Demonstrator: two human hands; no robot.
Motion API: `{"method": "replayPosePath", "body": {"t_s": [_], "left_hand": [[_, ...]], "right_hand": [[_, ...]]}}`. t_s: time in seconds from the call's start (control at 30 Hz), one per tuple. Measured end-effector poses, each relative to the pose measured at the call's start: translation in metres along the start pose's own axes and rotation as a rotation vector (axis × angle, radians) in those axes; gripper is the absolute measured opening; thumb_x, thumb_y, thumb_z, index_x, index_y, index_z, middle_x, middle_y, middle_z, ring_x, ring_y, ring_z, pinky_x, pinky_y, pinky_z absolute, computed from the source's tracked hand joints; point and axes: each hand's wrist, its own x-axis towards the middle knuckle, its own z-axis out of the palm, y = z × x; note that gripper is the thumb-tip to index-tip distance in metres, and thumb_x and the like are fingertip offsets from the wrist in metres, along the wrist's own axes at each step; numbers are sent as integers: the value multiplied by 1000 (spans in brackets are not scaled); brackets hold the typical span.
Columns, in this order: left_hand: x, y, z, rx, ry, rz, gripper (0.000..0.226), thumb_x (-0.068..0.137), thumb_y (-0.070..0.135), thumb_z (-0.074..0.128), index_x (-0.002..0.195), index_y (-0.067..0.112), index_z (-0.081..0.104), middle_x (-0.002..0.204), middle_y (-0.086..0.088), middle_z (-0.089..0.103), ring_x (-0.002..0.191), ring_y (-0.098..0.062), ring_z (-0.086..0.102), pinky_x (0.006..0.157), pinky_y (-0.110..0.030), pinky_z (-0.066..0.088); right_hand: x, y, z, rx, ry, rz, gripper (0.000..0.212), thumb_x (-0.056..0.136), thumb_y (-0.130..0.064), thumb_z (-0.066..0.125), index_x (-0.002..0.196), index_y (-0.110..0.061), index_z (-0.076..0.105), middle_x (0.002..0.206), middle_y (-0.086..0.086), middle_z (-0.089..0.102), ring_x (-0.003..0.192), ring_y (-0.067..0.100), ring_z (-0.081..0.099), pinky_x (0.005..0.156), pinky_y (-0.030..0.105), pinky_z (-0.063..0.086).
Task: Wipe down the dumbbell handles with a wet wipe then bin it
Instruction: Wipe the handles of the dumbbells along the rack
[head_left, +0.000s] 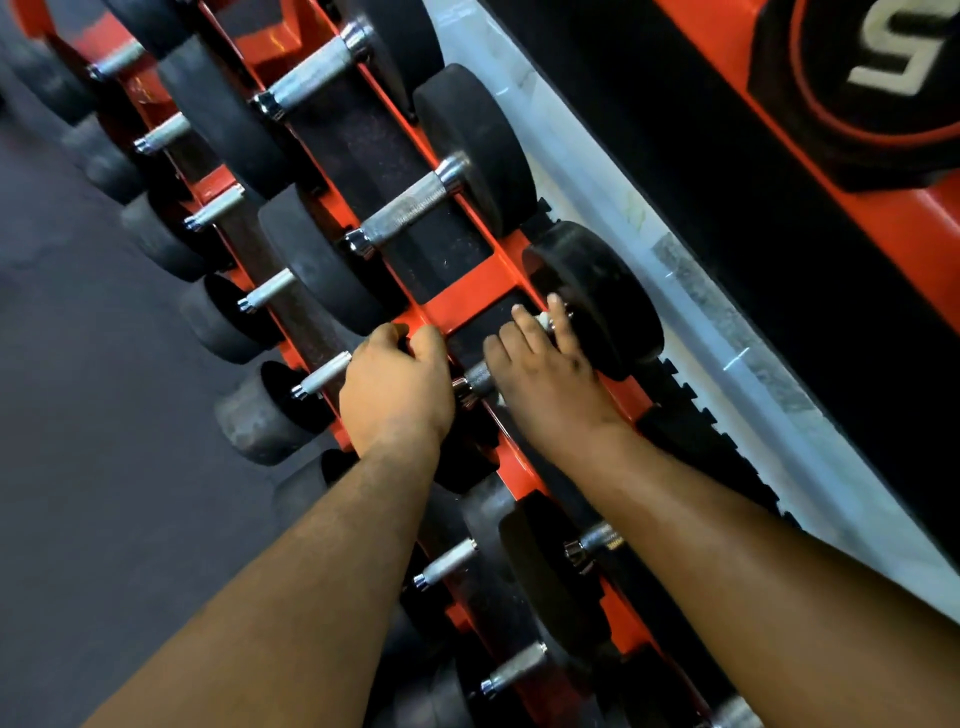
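Orange-painted steel dumbbell rack (467, 304), tiered, stocked with black rubber-headed dumbbells. Left hand (397, 384): grip curled over the rack's orange crossbar beside a dumbbell head. Right hand (540, 364): grip wrapped on the knurled chrome dumbbell handle (477, 375) of the upper-tier dumbbell, fingers closed around it with a white wet wipe (543, 319) pressed beneath; only a small pale edge of the wipe shows by the fingertips. Neighbouring knurled chrome handle (408, 210) lies bare on the same tier. Dark grey gym floor (78, 415) at left. Bin not seen.
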Motion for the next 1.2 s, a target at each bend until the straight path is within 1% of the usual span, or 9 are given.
{"method": "replayPosePath", "body": {"t_s": [0.07, 0.17, 0.37, 0.6, 0.73, 0.8, 0.93, 1.0, 1.2], "left_hand": [[1, 0, 0, 8, -4, 1, 46, 93, 46, 39, 121, 25, 69, 117, -6, 70, 109, -31, 62, 88, -38, 47], [1, -1, 1, 3, -11, -8, 49, 91, 47, 38, 122, 26, 69, 116, -5, 70, 108, -31, 62, 91, -40, 49], [2, -3, 1, -28, -5, 2, 59, 83, 53, 33, 121, 27, 69, 112, -4, 72, 106, -30, 63, 95, -45, 52], [-1, -1, -1, -14, -22, -21, 55, 86, 49, 37, 127, 28, 67, 119, -6, 70, 111, -33, 62, 98, -45, 50], [-1, 0, -2, -12, -17, -17, 57, 85, 50, 36, 129, 29, 66, 120, -6, 70, 111, -33, 62, 99, -46, 50], [-1, -1, -1, -23, -18, -18, 62, 81, 53, 32, 127, 30, 67, 116, -4, 70, 109, -31, 63, 98, -47, 51], [-2, 1, -4, -24, -16, -12, 58, 82, 53, 32, 122, 29, 68, 110, -3, 70, 104, -31, 63, 96, -48, 52], [-3, 2, -4, -20, -17, -9, 44, 89, 47, 38, 114, 28, 69, 104, -4, 70, 100, -33, 62, 93, -48, 52], [-7, 8, -5, -28, 1, -19, 32, 94, 36, 45, 112, 30, 70, 104, -6, 71, 99, -34, 62, 90, -45, 52]], "right_hand": [[29, -3, -20, 40, -85, 42, 22, 90, -12, 52, 108, -14, 65, 104, 8, 66, 110, 30, 59, 123, 56, 9], [36, -2, -21, -8, -120, 72, 27, 93, -11, 47, 114, -15, 64, 112, 7, 66, 117, 29, 56, 124, 52, 7], [-34, -3, 15, 137, 108, 219, 72, 98, -11, 36, 158, -1, -2, 165, 22, -6, 153, 35, -5, 125, 46, 5], [-2, -26, 1, 361, -1, 376, 72, 92, -15, 25, 158, -3, -1, 165, 17, -13, 152, 30, -17, 125, 47, -1], [-28, -42, 7, 827, 248, 553, 77, 92, -6, 41, 160, -15, 7, 167, 6, -3, 154, 21, -3, 125, 39, 14], [-33, -49, 14, 1218, 348, 847, 74, 94, 2, 50, 158, -25, 23, 164, 6, 23, 147, 20, 30, 118, 35, 33], [-8, -41, 9, 2179, 504, 1376, 32, 96, -3, 56, 121, -20, 65, 114, 9, 69, 97, 25, 68, 75, 35, 57], [12, -30, 0, 2494, 463, 1404, 15, 93, -5, 60, 103, -14, 66, 94, 6, 69, 78, 15, 66, 64, 24, 52], [41, -8, -10, 2688, 331, 1146, 20, 91, -19, 63, 110, -12, 64, 93, 3, 65, 79, 11, 63, 82, 31, 54]]}}
